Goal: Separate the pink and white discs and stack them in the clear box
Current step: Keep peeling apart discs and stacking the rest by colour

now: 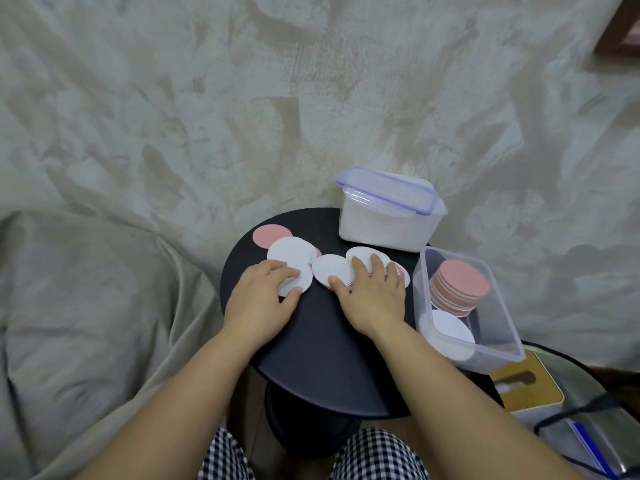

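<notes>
Several loose white discs [290,252] lie on a round black table [318,344], with one pink disc [268,236] at the far left. My left hand [265,299] rests flat on a white disc [301,284], fingers spread. My right hand [372,292] presses on another white disc [330,268] and on one behind it [363,256]. To the right stands an open clear box [498,344] holding a stack of pink discs [462,287] and a white disc pile [450,329] nearer me.
A lidded clear container [388,216] with white contents stands at the table's back right. Crumpled pale fabric [173,133] surrounds the table. A yellow box [530,386] and a cable lie at lower right. My checked trousers show at the bottom.
</notes>
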{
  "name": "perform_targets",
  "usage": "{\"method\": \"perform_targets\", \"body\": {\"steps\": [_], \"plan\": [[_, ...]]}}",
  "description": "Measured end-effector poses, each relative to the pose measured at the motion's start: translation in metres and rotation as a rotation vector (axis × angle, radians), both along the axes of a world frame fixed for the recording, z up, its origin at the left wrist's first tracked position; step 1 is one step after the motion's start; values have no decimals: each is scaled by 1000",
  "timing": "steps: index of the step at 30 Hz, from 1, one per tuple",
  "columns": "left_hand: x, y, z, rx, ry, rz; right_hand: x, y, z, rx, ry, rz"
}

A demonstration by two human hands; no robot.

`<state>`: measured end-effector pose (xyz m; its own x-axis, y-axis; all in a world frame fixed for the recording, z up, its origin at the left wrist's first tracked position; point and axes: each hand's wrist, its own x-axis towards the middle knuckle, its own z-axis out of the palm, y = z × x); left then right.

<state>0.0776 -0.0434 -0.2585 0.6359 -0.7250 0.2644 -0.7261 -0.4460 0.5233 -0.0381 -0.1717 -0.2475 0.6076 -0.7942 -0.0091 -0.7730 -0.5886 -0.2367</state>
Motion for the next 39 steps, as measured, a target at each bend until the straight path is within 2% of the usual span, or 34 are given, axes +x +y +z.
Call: {"method": "perform_targets", "body": {"steps": [5, 12, 17, 21, 29, 36, 39], "plan": [[-2, 8, -1, -33, -4, 14, -10, 27, 0, 10, -27, 143], [-9, 20, 1, -32, 35, -52, -30, 40, 4, 47, -58, 235], [-14, 28, 3, -87, 106, -65, -37, 35, 13, 96, -187, 250], [-18, 35, 8, -211, 179, -87, -38, 29, 15, 173, -204, 300], [-33, 45, 17, -541, 147, 35, -54, 32, 13, 88, -258, 368], [-49, 39, 20, -634, 298, 146, -63, 40, 20, -142, -548, 355], [-57, 39, 26, -641, 399, 151, -65, 47, 27, 11, -744, 308]]}}
